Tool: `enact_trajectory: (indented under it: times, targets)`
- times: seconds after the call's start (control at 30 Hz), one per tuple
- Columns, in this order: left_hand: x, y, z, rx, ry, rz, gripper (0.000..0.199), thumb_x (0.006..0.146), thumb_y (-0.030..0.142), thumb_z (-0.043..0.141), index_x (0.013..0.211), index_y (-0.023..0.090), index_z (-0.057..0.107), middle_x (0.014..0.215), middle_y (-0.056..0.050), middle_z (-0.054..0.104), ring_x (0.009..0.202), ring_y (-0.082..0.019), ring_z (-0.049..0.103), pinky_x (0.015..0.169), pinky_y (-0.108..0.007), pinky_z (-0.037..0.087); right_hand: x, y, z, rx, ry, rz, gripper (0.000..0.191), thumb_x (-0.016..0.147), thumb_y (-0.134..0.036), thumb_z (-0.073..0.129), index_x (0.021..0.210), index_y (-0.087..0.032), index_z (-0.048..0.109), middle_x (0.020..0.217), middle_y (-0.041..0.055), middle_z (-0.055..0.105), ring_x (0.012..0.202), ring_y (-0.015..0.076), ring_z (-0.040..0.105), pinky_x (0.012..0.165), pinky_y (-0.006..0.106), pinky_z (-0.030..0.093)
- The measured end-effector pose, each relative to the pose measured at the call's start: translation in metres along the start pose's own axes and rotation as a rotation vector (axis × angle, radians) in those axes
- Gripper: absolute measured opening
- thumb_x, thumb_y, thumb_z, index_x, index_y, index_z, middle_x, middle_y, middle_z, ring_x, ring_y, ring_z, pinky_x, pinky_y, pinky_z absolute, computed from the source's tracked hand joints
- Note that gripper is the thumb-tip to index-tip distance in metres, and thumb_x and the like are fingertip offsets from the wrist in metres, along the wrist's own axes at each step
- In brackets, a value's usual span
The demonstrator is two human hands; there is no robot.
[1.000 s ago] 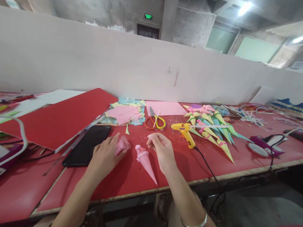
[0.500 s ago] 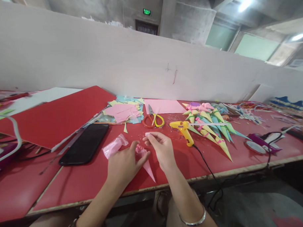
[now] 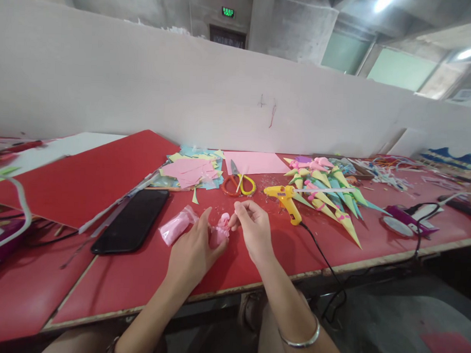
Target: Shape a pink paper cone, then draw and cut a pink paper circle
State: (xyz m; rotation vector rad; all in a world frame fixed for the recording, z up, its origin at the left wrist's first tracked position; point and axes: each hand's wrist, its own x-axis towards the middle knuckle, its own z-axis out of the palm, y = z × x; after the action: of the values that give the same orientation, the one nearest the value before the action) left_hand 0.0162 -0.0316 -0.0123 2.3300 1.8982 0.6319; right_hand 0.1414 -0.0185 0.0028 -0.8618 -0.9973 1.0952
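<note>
My left hand (image 3: 192, 247) is closed around a pink clay-like piece (image 3: 222, 228) with a small round ball on top, held between thumb and fingers. Just right of it is my right hand (image 3: 253, 226), its thumb and fingertips pinched together; whatever they hold is too small to make out. A clear bag of pink material (image 3: 177, 225) lies against the left hand's far side. Beyond the right hand lies a yellow glue gun (image 3: 286, 199), and scissors (image 3: 238, 184) with red and yellow handles rest behind both hands.
Several coloured paper cones (image 3: 331, 187) are heaped at the right. A black phone (image 3: 131, 222) lies at the left, beside a large red sheet (image 3: 88, 184). Paper scraps (image 3: 191, 171) and a pink sheet (image 3: 255, 163) lie near the white partition (image 3: 165, 91). The glue gun's cord crosses the table's front edge.
The pink piece in my left hand has turned; its cone tip no longer shows, and the round ball now stands out on top. My right hand has moved slightly, still pinched.
</note>
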Motion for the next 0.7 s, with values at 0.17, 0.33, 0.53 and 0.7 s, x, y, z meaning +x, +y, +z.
enact_trajectory:
  times: [0.17,0.33,0.53,0.7]
  targets:
    - [0.004,-0.013,0.007,-0.088,0.105,0.091,0.038,0.076,0.031,0.051,0.110,0.014,0.052,0.096,-0.011,0.057,0.084,-0.023,0.059,0.071,-0.033,0.048,0.002,0.006,-0.002,0.024,-0.004,-0.012,0.015,0.072,-0.030,0.061,0.077,-0.017,0.064,0.063,0.0007,0.066,0.060,0.0131,0.062,0.063,0.026,0.052]
    - [0.007,-0.019,0.008,-0.161,0.167,0.142,0.035,0.079,0.028,0.047,0.112,0.017,0.052,0.099,-0.011,0.053,0.089,-0.023,0.057,0.078,-0.038,0.048,0.003,0.009,-0.002,0.082,-0.014,0.024,0.023,0.070,-0.031,0.063,0.088,-0.016,0.065,0.076,0.0034,0.069,0.071,0.0162,0.066,0.073,0.031,0.053]
    - [0.008,-0.016,0.004,-0.200,0.114,0.139,0.040,0.081,0.028,0.043,0.120,0.017,0.047,0.104,-0.012,0.057,0.094,-0.026,0.057,0.082,-0.041,0.046,0.000,0.001,-0.001,-0.001,-0.007,-0.037,0.017,0.073,-0.033,0.060,0.072,-0.016,0.063,0.059,-0.0006,0.063,0.052,0.0122,0.059,0.055,0.025,0.050]
    - [0.006,-0.014,0.004,-0.131,0.170,0.091,0.051,0.087,0.039,0.032,0.131,0.014,0.032,0.118,-0.017,0.055,0.104,-0.029,0.055,0.082,-0.043,0.046,0.001,0.003,-0.002,-0.079,0.017,-0.092,0.007,0.071,-0.023,0.062,0.075,-0.017,0.063,0.066,-0.0010,0.065,0.060,0.0111,0.060,0.059,0.022,0.049]
